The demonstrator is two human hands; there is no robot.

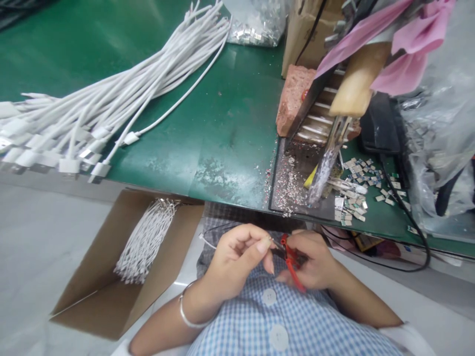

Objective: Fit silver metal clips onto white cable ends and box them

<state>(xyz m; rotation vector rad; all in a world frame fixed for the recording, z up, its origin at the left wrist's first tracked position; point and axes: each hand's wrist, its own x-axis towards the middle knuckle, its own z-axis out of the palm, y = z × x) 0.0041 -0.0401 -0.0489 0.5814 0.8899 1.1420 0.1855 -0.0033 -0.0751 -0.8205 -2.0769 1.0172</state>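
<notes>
In front of my apron, my left hand [241, 257] is pinched on the end of a white USB cable, with a short white piece of the cable [208, 241] showing to the left of the fingers. My right hand [311, 259] is closed on small red-handled scissors [291, 264]. Their dark blades point left and lie close to my left fingertips. Exactly what sits between the blades is too small to make out.
A bundle of white USB cables [148, 84] lies on the green table [230, 133]. A cardboard box [159, 306] holds more white cables at lower left. A soldering iron [349, 89] hangs above a brick [295, 91], near scattered metal connectors [358, 207]. Plastic bags stand behind.
</notes>
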